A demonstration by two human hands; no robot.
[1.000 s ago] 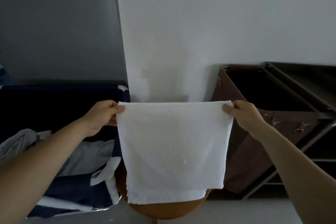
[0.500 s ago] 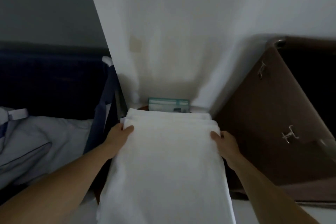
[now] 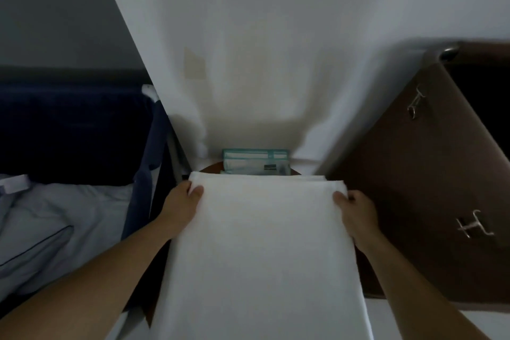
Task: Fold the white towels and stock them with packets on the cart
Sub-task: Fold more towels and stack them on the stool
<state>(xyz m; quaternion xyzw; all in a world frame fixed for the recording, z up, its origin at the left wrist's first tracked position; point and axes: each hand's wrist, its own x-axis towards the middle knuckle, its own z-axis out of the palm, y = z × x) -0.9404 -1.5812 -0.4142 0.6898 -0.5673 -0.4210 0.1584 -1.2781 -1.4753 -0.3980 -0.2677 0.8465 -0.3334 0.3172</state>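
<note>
At the far corners of the white towel [image 3: 262, 243], your left hand [image 3: 180, 205] pinches one, thumb on top, and your right hand [image 3: 356, 214] pinches the other. The towel lies along the round wooden top [image 3: 211, 168], its near end running out of view toward you. Teal packets [image 3: 256, 161] sit just beyond it at the far edge. Pull unevenly and the layers may skew. Any overhang could drag it off, and a push could shove the packets.

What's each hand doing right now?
Left hand: grips the white towel at its far left corner.
Right hand: grips the far right corner.
</note>
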